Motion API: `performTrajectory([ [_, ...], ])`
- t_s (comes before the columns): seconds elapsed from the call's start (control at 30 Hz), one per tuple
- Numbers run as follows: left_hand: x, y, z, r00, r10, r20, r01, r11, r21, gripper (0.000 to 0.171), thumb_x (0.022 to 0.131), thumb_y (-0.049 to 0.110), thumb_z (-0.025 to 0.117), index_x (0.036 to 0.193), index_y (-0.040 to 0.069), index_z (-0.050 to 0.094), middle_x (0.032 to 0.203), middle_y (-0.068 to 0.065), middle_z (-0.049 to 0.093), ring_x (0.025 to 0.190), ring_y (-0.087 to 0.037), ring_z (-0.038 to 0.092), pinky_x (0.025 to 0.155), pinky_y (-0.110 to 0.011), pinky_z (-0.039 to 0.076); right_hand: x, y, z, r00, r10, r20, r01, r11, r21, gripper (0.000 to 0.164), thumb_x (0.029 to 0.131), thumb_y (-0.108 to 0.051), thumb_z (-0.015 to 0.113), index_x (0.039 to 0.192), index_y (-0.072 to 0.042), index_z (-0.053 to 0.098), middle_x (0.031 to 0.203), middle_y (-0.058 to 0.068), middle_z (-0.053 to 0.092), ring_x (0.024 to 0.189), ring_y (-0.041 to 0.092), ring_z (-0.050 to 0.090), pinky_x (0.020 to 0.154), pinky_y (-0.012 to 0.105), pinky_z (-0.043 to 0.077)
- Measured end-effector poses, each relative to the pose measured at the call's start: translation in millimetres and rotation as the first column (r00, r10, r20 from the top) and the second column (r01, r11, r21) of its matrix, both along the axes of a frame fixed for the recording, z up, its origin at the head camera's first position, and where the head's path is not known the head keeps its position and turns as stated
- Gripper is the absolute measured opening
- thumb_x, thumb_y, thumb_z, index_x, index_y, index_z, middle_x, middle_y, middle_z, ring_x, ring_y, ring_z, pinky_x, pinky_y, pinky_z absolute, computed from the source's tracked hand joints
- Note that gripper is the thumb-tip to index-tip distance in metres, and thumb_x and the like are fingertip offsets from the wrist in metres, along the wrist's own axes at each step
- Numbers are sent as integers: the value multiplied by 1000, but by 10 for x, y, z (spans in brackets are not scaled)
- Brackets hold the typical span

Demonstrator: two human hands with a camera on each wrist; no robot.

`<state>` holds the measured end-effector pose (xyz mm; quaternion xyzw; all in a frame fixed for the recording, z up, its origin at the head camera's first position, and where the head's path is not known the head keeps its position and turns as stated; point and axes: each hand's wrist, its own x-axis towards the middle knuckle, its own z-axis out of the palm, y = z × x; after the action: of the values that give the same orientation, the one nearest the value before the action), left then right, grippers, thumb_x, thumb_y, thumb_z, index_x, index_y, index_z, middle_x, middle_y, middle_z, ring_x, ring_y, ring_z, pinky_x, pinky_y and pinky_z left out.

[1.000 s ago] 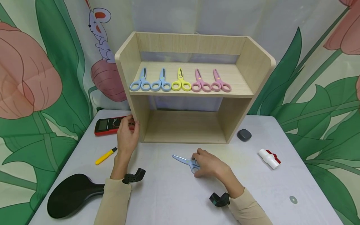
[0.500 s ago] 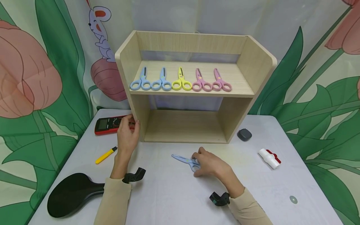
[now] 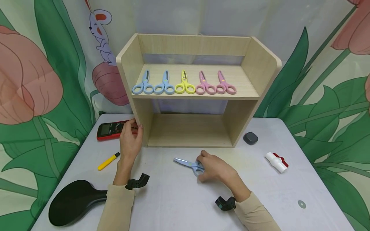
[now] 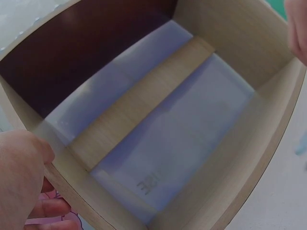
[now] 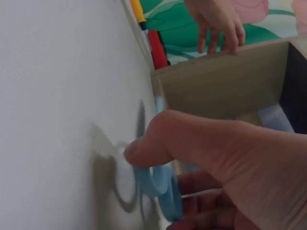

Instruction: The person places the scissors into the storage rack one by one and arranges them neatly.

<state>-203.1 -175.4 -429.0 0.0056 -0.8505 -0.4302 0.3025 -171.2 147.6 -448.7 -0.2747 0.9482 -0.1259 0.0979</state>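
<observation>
In the head view my right hand [image 3: 215, 170] pinches light blue scissors [image 3: 185, 163] by the handle loops, low over the white table in front of the shelf. The blades point left. Close up in the right wrist view, my thumb [image 5: 148, 148] presses on the handles [image 5: 153, 184], and a shadow falls on the table beside them. My left hand [image 3: 130, 141] holds the left side panel of the pale wooden shelf [image 3: 188, 128], thumb at its front edge and fingers outside. On the upper board, blue scissors [image 3: 165, 84], yellow scissors [image 3: 185, 84] and pink scissors [image 3: 205, 84] lie in a row, tips backward.
A red multimeter [image 3: 108, 129] lies partly behind my left hand. A yellow-handled tool [image 3: 107, 162] and a black paddle-shaped object [image 3: 73, 202] lie at left. To the right are a dark rounded box [image 3: 250, 138], a white pipe valve with red handle [image 3: 276, 162] and a washer [image 3: 302, 204].
My right hand and the blue scissors have shifted slightly left. The left hand keeps its place on the side panel.
</observation>
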Motion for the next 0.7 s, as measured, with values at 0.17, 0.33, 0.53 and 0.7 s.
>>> performTrajectory([
  [0.17, -4, 3, 5, 1000, -2, -8, 2, 1000, -8, 39, 101, 25, 59, 134, 5, 53, 118, -17, 60, 94, -25, 63, 74, -1, 40, -12, 9, 39, 999, 24, -26, -26, 997, -77, 56, 70, -25, 77, 121, -6, 65, 105, 3, 54, 75, 12, 51, 68, 26, 45],
  [0.33, -2, 5, 11, 1000, 5, 1, -5, 1000, -14, 40, 101, 25, 60, 135, 4, 52, 120, -17, 60, 95, -25, 63, 75, -8, 45, -24, 13, 63, 996, 53, -70, -60, 993, -99, 57, 72, -26, 76, 123, -5, 63, 109, 7, 59, 77, 12, 52, 69, 26, 48],
  [0.53, 1, 4, 1, 1000, 4, 15, -4, 1000, -6, 41, 101, 26, 59, 135, 5, 52, 120, -17, 60, 95, -25, 63, 75, -10, 47, -16, 27, 128, 976, 78, -203, -108, 984, -143, 58, 73, -30, 76, 123, -5, 63, 113, 6, 62, 85, 14, 57, 79, 31, 55],
  [0.7, 3, 7, -4, 1000, 2, 27, -2, 1000, 5, 41, 101, 25, 59, 135, 4, 52, 120, -17, 60, 95, -26, 63, 74, -6, 42, 36, 44, 256, 971, 49, -235, -102, 970, -221, 58, 76, -31, 77, 126, -7, 62, 113, 4, 61, 90, 13, 59, 79, 32, 55],
])
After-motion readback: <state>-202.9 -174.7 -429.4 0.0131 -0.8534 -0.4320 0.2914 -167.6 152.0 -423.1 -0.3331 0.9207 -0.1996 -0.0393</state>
